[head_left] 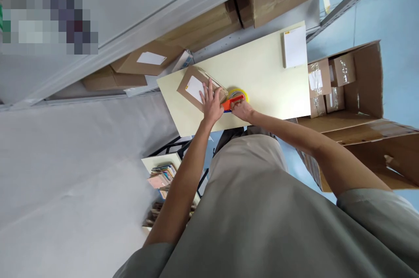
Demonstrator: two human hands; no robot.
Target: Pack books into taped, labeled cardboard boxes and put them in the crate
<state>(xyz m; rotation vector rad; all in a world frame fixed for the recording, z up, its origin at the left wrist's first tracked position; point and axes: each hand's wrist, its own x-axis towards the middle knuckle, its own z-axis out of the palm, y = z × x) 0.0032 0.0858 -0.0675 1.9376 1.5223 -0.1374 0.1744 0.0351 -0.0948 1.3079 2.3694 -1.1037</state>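
A brown cardboard box with a white label lies slanted on the pale table. My left hand rests on the box with its fingers spread, near the label. In my right hand is an orange tape dispenser, gripped with the fingers wrapped round it. Its yellow-rimmed tape roll shows just beyond my knuckles. The dispenser's front end meets the near right end of the box, close to my left fingers. Whether tape sticks to the box there is too small to tell.
A stack of white labels lies at the table's far right corner. Large cartons fill the shelf behind. To the right stands an open carton holding several small taped boxes. Books sit on a lower shelf at the left.
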